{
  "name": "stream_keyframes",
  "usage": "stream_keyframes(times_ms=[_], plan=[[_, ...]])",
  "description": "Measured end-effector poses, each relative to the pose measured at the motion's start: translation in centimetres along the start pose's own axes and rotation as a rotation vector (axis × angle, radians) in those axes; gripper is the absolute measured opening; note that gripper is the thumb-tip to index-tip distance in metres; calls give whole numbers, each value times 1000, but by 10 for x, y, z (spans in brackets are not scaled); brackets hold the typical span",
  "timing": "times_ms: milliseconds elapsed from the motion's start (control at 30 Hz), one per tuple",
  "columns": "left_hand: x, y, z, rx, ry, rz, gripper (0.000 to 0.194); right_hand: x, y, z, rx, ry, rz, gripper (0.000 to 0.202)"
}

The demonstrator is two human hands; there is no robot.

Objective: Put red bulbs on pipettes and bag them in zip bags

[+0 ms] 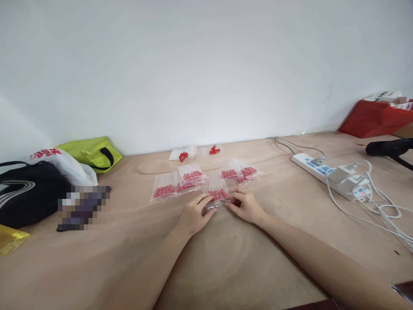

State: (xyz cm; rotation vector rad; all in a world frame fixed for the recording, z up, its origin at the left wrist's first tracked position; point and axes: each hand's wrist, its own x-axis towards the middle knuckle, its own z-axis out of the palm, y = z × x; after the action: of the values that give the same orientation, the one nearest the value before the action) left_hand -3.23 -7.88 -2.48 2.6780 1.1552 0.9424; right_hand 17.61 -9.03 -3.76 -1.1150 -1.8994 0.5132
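A clear plastic bag (217,193) with several red pieces in a row lies on the wooden table, between my hands. My left hand (196,214) pinches its lower left edge, thumb and fingers bent around it. On the other side, my right hand (245,207) has its fingers curled at the bag's lower right edge. Similar filled bags lie to the left (164,190) and behind to the right (241,172). Two small heaps of loose red pieces (183,156) (214,150) rest on plastic bags near the wall.
A white power strip (318,171) with plugs and tangled cables lies at the right. The back right holds a red bag (376,118) and a black object (389,148). Black (34,193), white and green bags (92,150) sit at the left. A wall (206,73) borders the table.
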Motion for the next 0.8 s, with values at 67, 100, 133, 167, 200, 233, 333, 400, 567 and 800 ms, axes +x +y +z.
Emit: stream_keyframes(times_ms=[67,100,133,167,200,233,333,400,567,800], plan=[[-1,1,-1,-12,-5,12,29,0,1,-1,7,-22,-30,13],[-1,1,-1,-15,-12,22,28,0,2,-2,-1,-30,-53,14],[-1,0,-2,-17,-18,37,25,0,2,-2,-16,-31,-77,13],[-1,-1,-3,-18,-23,55,23,0,3,-3,-37,-31,-103,13],[0,-2,-4,-16,-26,74,20,0,4,-3,-61,-31,-129,14],[0,-4,-5,-13,-25,91,19,-1,5,-4,-89,-33,-150,15],[0,-8,-8,5,-11,139,21,-1,6,-5,-182,-61,-165,17],[-1,-10,-9,20,-1,163,23,-1,6,-4,-228,-82,-152,17],[-1,-8,-3,39,59,170,27,2,9,-1,-217,-75,-116,13],[16,-3,15,-34,113,140,18,5,12,2,-171,-58,-235,12]])
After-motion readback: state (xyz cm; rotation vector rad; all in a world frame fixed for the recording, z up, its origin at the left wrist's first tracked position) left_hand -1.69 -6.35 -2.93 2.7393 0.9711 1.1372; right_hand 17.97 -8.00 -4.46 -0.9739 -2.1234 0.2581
